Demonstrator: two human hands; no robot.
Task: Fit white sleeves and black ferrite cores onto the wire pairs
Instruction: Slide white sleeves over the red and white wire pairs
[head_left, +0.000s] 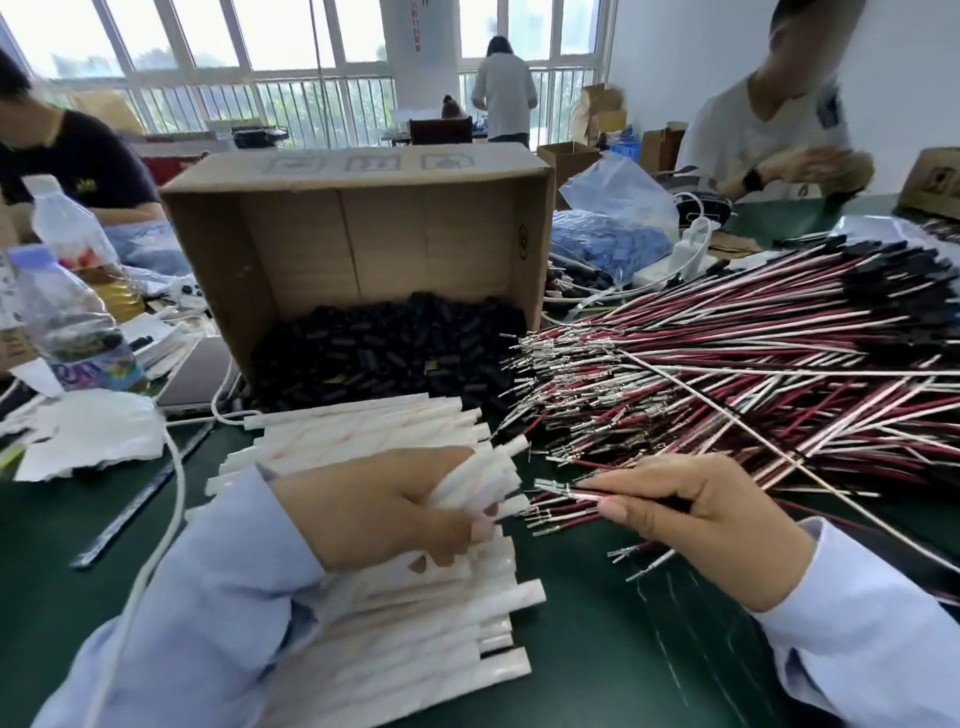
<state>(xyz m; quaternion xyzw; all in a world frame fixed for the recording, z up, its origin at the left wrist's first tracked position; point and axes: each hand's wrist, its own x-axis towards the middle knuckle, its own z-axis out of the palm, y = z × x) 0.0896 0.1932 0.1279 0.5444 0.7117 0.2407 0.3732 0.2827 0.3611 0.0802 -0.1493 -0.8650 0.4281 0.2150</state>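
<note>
While wire pair (583, 494) faces sleeves (483, 480): align both terminals (546, 486) to one mouth.
Left grip (384, 506): curled round sleeves.
Right grip (691, 512): pinching the pair.

Matt brown cardboard box (358, 228); matt black ferrite cores (384, 353); glossy white sleeves (374, 431); shiny metal terminals (550, 353) on plastic-coated wires (753, 364); green matt tabletop (597, 649).

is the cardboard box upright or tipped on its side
Tipped on its side: the cardboard box has its open mouth facing the camera, and black ferrite cores lie heaped on its lower wall.
</note>
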